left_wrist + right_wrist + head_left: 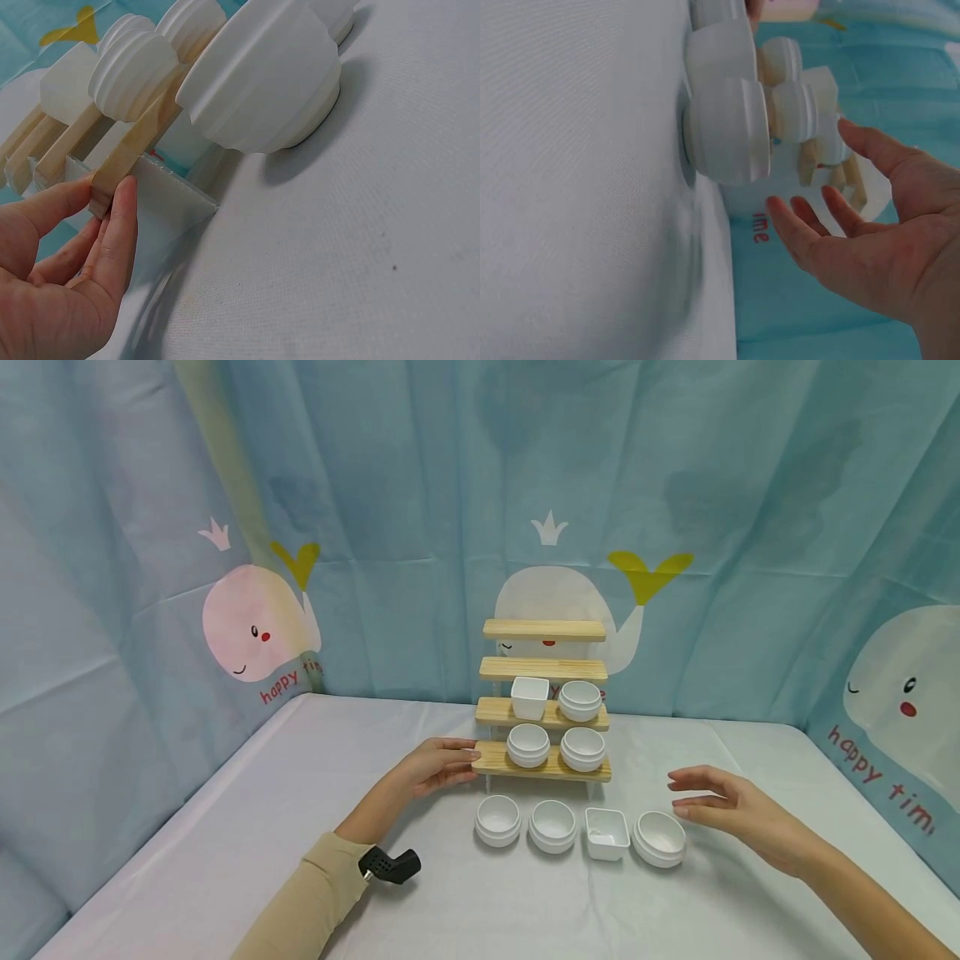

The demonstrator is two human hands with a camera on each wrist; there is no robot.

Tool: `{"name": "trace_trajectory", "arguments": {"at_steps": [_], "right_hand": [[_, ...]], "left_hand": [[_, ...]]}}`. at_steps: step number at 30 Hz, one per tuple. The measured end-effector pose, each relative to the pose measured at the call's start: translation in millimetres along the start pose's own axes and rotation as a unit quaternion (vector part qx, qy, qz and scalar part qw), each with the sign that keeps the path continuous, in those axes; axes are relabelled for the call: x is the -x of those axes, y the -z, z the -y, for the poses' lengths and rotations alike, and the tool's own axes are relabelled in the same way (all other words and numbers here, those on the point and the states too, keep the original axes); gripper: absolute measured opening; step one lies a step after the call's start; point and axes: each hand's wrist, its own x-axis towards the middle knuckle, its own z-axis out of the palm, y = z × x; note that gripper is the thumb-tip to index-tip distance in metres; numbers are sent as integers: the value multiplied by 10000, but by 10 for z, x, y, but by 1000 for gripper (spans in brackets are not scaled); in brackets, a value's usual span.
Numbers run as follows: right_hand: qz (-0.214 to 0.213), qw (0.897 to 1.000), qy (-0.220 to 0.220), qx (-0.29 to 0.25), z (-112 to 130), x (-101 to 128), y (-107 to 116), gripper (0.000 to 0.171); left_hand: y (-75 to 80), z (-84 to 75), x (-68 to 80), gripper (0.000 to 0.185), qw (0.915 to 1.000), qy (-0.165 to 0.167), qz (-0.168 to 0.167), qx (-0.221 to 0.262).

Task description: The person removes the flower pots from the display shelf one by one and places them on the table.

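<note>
My left hand [435, 766] pinches the left end of the lowest wooden board of a tiered display stand [543, 670]; the left wrist view shows thumb and fingers on either side of the board end [112, 176]. Two round white bowls [528, 745] sit on that board. One tier up are a square white bowl [529, 697] and a round one [580, 700]. My right hand [731, 802] hovers with relaxed, parted fingers, holding nothing. Nearest to it is the rightmost round bowl [659, 839], standing on the table in front of the stand.
Left of that bowl, a square bowl [607, 833] and two round bowls [552, 826] stand in a row on the white-covered table [465, 902]. The stand's upper two boards [543, 669] carry nothing. Behind hangs a blue curtain [390, 527] with whale prints.
</note>
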Motion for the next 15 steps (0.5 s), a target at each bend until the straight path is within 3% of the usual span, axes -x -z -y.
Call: {"name": "trace_trajectory", "arguments": {"at_steps": [15], "right_hand": [[-34,9996,182,212,139,-99,52,59]], "left_hand": [[7,8,-3,50,10000,-18,14,44]]}}
